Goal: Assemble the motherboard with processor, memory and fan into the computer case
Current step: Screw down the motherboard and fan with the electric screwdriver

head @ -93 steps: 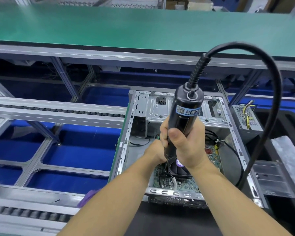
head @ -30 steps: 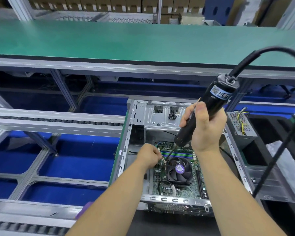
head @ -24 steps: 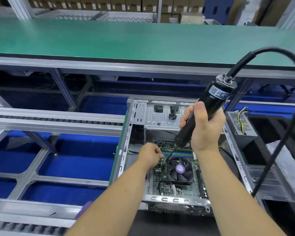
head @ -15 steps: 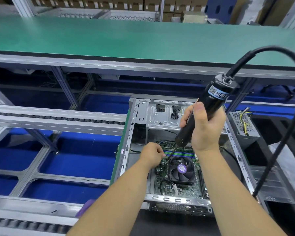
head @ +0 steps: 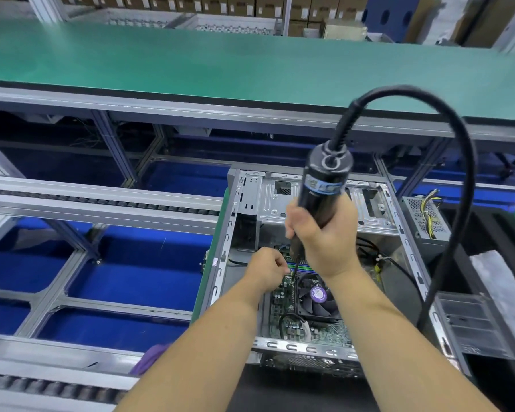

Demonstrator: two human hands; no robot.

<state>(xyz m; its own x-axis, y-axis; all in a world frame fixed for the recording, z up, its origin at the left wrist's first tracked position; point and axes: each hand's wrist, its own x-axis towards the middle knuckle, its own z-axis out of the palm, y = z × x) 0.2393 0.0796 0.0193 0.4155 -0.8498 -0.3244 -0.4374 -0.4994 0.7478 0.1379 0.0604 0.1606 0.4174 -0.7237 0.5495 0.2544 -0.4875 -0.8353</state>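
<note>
Computer case (head: 397, 209): an open grey metal shell lying on its side on the work line, its open face turned up toward the camera.
Motherboard (head: 283, 298): lies flat on the floor of the case, in the near half; green board with small capacitors along its left edge.
Fan (head: 317, 295): black, with a purple round label at its hub, sits on the motherboard near the board's middle.
Memory (head: 302, 266): striped slots just beyond the fan, mostly hidden by the right wrist.
Case, far half: a bare metal drive bay plate (head: 268, 197) with cut-outs; black cables (head: 369, 248) trail along the right inner side.
Right hand (head: 324, 236): fingers wrapped tight round the body of a black electric screwdriver (head: 321, 188), held nearly upright above the board, blurred at its top.
Screwdriver bit (head: 293, 276): thin and dark, it points down to the motherboard's left part just beside the fan; its tip is hidden among the parts.
Tool cord (head: 458, 162): thick and black, arcs up from the tool's cap and falls to the right of the case.
Left hand (head: 266, 270): curled inside the case, fingertips (head: 286, 270) pressed together at the bit's lower end; whether they pinch a screw or the bit itself cannot be told.
Power supply (head: 425, 215): grey box with yellow and black wires, outside the case just to its right.
Green bench (head: 250, 60): runs across beyond the case.
Roller rails (head: 101, 200): to the left, over blue flooring.
</note>
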